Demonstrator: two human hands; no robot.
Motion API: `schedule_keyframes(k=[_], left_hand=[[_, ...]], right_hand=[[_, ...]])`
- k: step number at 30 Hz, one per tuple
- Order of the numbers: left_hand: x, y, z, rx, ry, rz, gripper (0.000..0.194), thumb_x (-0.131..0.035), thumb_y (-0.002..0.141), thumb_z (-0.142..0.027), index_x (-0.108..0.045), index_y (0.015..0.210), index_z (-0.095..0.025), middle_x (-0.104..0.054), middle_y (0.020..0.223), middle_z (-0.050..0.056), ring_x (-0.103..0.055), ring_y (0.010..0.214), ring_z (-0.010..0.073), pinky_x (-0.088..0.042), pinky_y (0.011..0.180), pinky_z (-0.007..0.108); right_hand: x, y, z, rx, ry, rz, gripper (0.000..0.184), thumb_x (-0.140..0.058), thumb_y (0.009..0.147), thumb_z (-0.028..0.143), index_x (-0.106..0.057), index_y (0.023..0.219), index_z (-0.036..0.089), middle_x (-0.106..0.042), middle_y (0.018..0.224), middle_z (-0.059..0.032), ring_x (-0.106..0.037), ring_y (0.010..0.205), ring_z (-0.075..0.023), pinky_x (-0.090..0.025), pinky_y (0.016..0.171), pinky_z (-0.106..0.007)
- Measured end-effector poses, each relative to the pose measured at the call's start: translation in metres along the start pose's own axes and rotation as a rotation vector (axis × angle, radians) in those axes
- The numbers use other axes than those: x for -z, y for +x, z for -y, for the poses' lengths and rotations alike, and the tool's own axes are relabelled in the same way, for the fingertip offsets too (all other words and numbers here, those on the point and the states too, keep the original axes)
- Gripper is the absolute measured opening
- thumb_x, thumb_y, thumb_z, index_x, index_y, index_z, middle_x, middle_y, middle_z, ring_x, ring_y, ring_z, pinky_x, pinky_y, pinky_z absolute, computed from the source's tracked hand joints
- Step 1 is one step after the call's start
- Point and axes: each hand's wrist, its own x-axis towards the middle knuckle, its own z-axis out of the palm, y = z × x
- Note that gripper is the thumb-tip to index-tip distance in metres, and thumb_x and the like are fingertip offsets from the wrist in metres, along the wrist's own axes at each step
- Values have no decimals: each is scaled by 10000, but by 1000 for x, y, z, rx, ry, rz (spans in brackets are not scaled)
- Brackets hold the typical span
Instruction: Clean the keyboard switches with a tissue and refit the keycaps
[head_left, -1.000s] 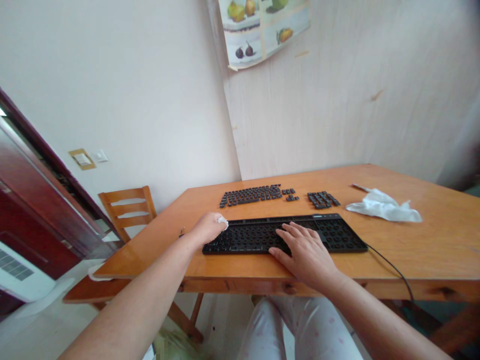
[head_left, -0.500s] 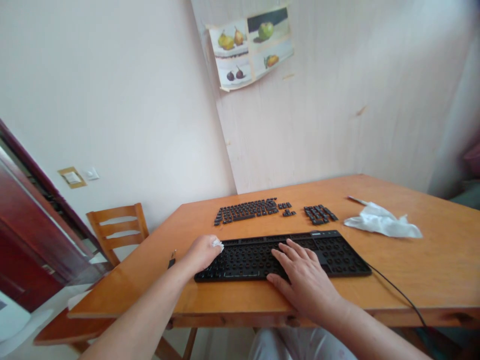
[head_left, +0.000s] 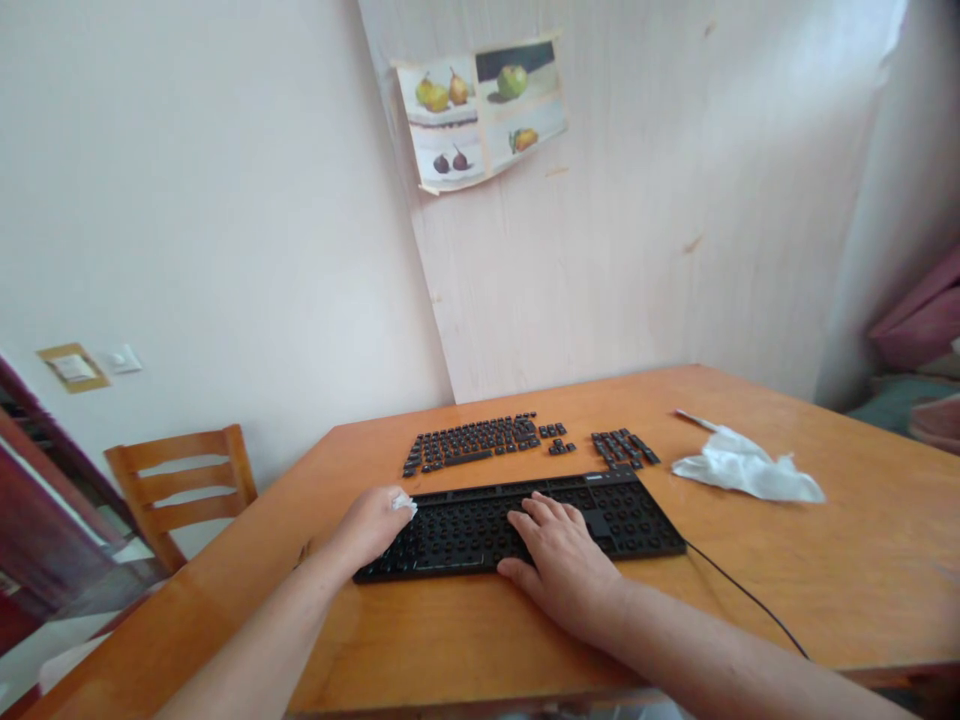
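Observation:
A black keyboard base (head_left: 457,545), stripped of its keycaps, lies on the wooden table in front of me. My left hand (head_left: 375,525) is closed at its left end, with a crumpled white tissue (head_left: 403,503) showing between thumb and fingers. Flat on the base, right of its middle, rests my right hand (head_left: 559,565), fingers spread and holding nothing. Behind the base the removed keycaps (head_left: 472,442) are laid out in keyboard order, with the number-pad keycaps (head_left: 622,448) as a separate group on the right.
A white cloth (head_left: 750,467) lies to the right, partly over a thin stick-like handle (head_left: 694,419). The keyboard cable (head_left: 750,597) runs off toward the table's front edge. A wooden chair (head_left: 184,485) stands at the left. Fruit pictures (head_left: 484,115) hang on the wall.
The view has swung, so the table and wall sit differently in it. The keyboard base now lies nearer the keycaps behind it. Both hands keep their places on the base.

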Motion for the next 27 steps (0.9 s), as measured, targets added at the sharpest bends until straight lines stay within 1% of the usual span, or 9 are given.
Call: schedule_keyframes(k=[6, 11, 17, 21, 27], left_hand=[[5, 9, 5, 24, 39, -1, 183, -512, 774, -327, -589, 675, -195, -652, 657, 2, -596, 650, 182, -330, 577, 261], [8, 14, 10, 60, 27, 15, 190, -505, 770, -334, -604, 702, -187, -658, 662, 8, -607, 656, 185, -334, 578, 261], [8, 18, 12, 83, 24, 8, 183, -508, 756, -327, -592, 677, -186, -636, 637, 2, -580, 628, 173, -319, 563, 256], [9, 17, 10, 80, 3, 18, 184, -512, 739, -333, -592, 661, -186, -613, 618, -2, -564, 615, 171, -317, 550, 256], [11, 22, 11, 73, -26, 22, 171, -533, 729, -321, -620, 682, -182, -628, 627, 0, -566, 611, 173, -314, 550, 258]], right_hand=[[-2, 20, 0, 19, 9, 18, 542, -574, 908, 481, -605, 1326, 137, -547, 1408, -189, -407, 1375, -362, -307, 1111, -519], [-5, 30, 1, 31, -1, 29, 547, -577, 902, 506, -614, 1314, 148, -549, 1401, -193, -410, 1370, -363, -317, 1098, -521], [-2, 35, 0, 62, -46, 52, 538, -566, 906, 525, -620, 1304, 167, -565, 1382, -183, -442, 1338, -361, -332, 1076, -507], [-2, 35, -2, 100, -83, 26, 507, -533, 921, 533, -649, 1264, 178, -581, 1358, -183, -482, 1289, -363, -352, 1045, -507], [-3, 33, -1, 111, -108, -11, 464, -535, 923, 512, -665, 1244, 203, -598, 1335, -171, -532, 1208, -363, -385, 988, -517]])
